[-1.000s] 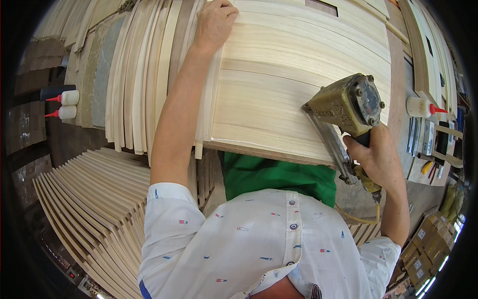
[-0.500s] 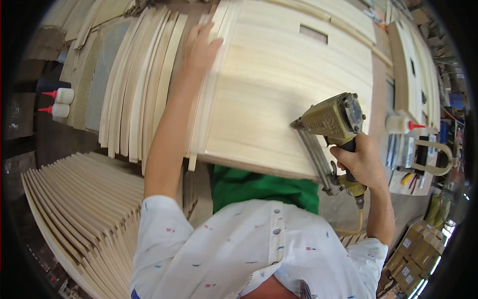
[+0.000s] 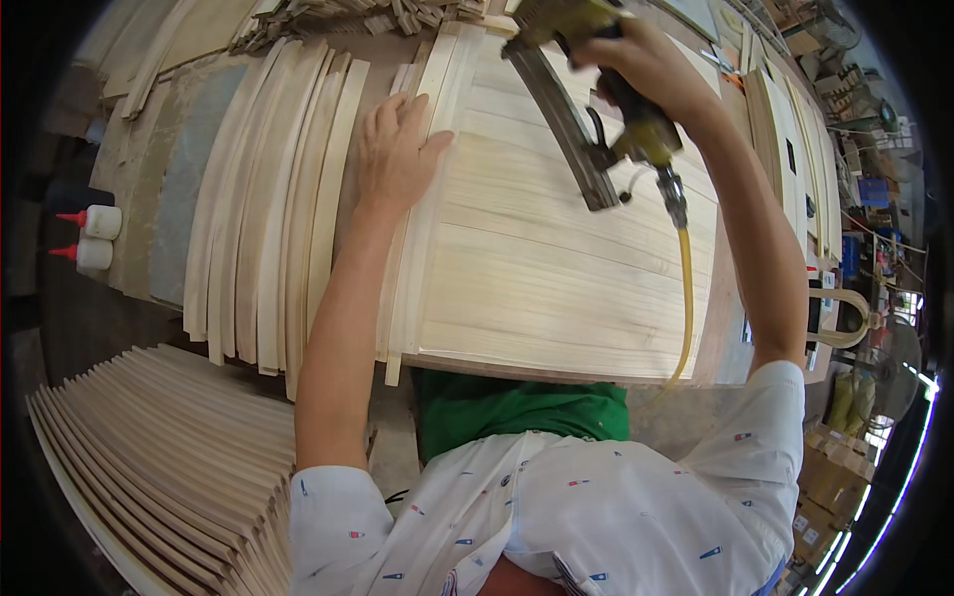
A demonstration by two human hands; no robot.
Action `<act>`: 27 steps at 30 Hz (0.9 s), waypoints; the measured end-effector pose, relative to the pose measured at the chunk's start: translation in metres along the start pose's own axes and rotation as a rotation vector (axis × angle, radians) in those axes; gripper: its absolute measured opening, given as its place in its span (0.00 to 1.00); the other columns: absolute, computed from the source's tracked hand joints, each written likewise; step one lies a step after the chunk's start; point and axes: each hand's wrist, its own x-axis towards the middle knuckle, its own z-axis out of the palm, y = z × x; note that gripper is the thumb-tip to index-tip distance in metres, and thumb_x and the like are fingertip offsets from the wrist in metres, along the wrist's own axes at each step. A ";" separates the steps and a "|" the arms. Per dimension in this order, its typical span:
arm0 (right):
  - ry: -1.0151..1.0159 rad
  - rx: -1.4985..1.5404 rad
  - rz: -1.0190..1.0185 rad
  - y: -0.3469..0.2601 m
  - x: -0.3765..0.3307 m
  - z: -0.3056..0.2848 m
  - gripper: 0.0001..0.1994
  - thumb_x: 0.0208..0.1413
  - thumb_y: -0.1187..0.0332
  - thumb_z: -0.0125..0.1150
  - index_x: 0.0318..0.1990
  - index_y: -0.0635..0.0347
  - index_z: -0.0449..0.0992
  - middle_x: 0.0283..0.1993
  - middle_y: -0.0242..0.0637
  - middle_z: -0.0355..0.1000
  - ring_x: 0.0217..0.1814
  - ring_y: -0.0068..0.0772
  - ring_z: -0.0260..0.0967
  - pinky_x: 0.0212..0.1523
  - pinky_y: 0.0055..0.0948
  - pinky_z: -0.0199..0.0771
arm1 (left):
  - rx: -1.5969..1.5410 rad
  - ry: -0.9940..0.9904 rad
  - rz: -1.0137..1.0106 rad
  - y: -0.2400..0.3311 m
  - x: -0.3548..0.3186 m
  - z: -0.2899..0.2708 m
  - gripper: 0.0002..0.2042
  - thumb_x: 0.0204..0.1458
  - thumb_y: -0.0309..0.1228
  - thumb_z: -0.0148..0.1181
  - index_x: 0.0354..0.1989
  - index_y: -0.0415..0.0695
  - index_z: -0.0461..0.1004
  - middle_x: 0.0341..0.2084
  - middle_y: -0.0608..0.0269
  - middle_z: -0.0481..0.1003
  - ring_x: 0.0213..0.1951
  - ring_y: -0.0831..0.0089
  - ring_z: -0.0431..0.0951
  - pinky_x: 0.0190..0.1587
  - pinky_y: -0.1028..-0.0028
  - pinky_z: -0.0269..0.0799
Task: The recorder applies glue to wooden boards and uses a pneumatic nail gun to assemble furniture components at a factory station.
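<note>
- Yellow-brown nail gun (image 3: 564, 129): apparently held clear above the far part of the pale wooden panel (image 3: 576, 298); body marking too blurred to read.
- Right hand (image 3: 651, 65): grip wrapped round the nail gun.
- Left hand (image 3: 397, 154): grip unclosed, fingers spread at the wooden strips (image 3: 409, 288) along the panel's left edge.
- Cartons (image 3: 830, 477), right: white labels (image 3: 801, 521), illegible at this size.
- Change from earlier frame: nail gun shifted from near right corner to far side; yellow hose (image 3: 686, 288) now crosses the panel.

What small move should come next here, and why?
Perhaps shift the nail gun left, over the edge strips: the right hand holds it over the panel, near the strips' far end, and the left hand is at those strips.
</note>
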 end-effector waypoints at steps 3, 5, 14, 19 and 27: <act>-0.015 0.004 0.063 -0.009 0.035 0.009 0.11 0.48 0.67 0.59 0.32 0.69 0.74 0.22 0.35 0.70 0.18 0.23 0.67 0.21 0.24 0.69 | -0.036 0.013 0.008 -0.006 0.000 0.005 0.24 0.48 0.36 0.61 0.55 0.44 0.68 0.54 0.54 0.65 0.57 0.56 0.61 0.59 0.58 0.56; -0.052 -0.004 0.170 -0.016 0.044 0.014 0.09 0.46 0.70 0.58 0.31 0.69 0.75 0.21 0.34 0.69 0.18 0.24 0.66 0.20 0.25 0.68 | -0.053 0.021 0.010 -0.007 0.000 0.005 0.23 0.49 0.33 0.60 0.55 0.44 0.69 0.54 0.55 0.65 0.57 0.56 0.61 0.59 0.58 0.57; -0.023 -0.057 0.191 -0.009 0.067 0.029 0.11 0.46 0.70 0.59 0.33 0.71 0.76 0.24 0.38 0.73 0.20 0.27 0.70 0.21 0.26 0.71 | -0.061 0.054 -0.017 -0.002 -0.001 0.002 0.22 0.48 0.30 0.59 0.54 0.43 0.69 0.53 0.57 0.66 0.56 0.57 0.62 0.58 0.58 0.58; -0.011 -0.036 0.178 -0.004 0.072 0.033 0.10 0.46 0.70 0.59 0.32 0.70 0.76 0.23 0.38 0.72 0.20 0.28 0.70 0.22 0.27 0.71 | -0.032 0.074 -0.002 -0.003 -0.002 0.006 0.22 0.48 0.30 0.58 0.54 0.43 0.69 0.53 0.57 0.66 0.57 0.58 0.62 0.58 0.57 0.58; -0.097 -0.108 0.181 -0.017 0.042 0.031 0.09 0.47 0.69 0.58 0.30 0.69 0.76 0.21 0.36 0.70 0.19 0.26 0.68 0.20 0.27 0.68 | -0.061 0.079 -0.015 -0.004 -0.002 0.008 0.22 0.49 0.32 0.59 0.55 0.44 0.69 0.53 0.59 0.67 0.56 0.59 0.62 0.59 0.59 0.57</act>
